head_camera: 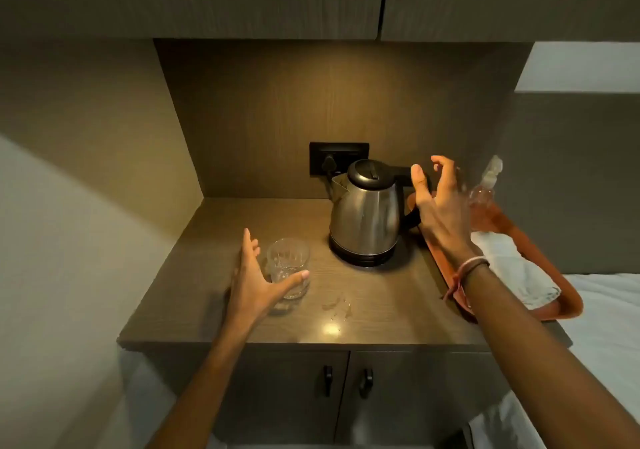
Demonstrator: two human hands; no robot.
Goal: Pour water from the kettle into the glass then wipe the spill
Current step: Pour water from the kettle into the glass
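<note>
Two spread, empty hands frame the start of the pour: the left hand (254, 275) cups beside the glass (289, 267) on the worktop (207, 241), while the right hand (440, 203) nears the kettle (367, 213) and must next close on its handle.

glass (288, 266) left-front of kettle (366, 211) | tray (568, 306) right, holding cloth (512, 268)

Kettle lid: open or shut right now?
Shut. The black lid sits flush on the kettle, which stands upright on its base; neither hand touches it.
</note>
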